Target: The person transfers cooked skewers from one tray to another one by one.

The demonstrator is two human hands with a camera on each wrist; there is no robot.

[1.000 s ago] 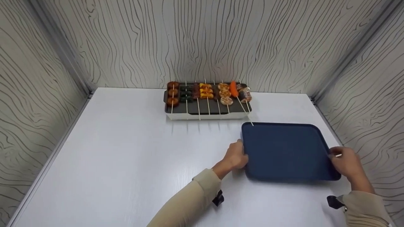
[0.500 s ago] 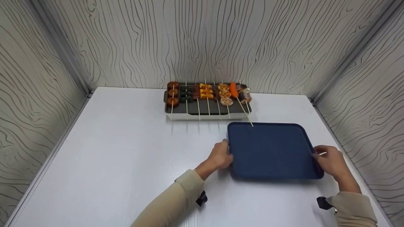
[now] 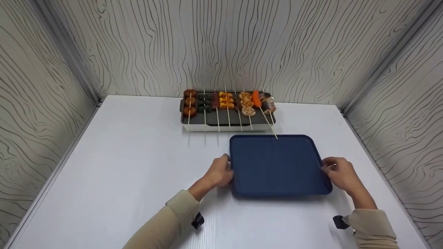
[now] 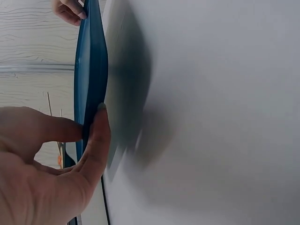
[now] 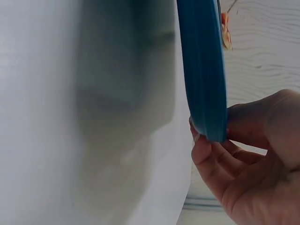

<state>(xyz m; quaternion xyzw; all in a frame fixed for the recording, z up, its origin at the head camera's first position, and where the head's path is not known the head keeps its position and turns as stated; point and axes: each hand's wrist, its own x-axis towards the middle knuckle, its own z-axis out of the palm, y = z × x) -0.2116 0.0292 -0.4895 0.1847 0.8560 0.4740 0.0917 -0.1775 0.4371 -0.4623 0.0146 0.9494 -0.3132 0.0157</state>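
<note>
A dark blue rectangular tray (image 3: 277, 166) is held level by its two short sides, raised a little off the white table. My left hand (image 3: 220, 171) pinches its left rim; in the left wrist view the thumb lies above the edge and the fingers (image 4: 96, 145) underneath. On the opposite rim my right hand (image 3: 341, 173) grips with thumb and fingers, also seen in the right wrist view around the tray's edge (image 5: 204, 70). Just behind the tray stands a grill (image 3: 214, 120) loaded with several skewers. The stick of the orange sausage skewer (image 3: 256, 99) reaches over the tray's far rim.
Patterned wall panels (image 3: 221, 45) enclose the white table (image 3: 121, 166) at the back and both sides. On the grill lie lotus-root skewers (image 3: 247, 103), yellow pieces (image 3: 226, 100) and brown round slices (image 3: 189, 102), their sticks pointing toward me.
Both hands have carried the tray leftward across the table, from the right side to in front of the grill. Grill and skewers have stayed where they were.
</note>
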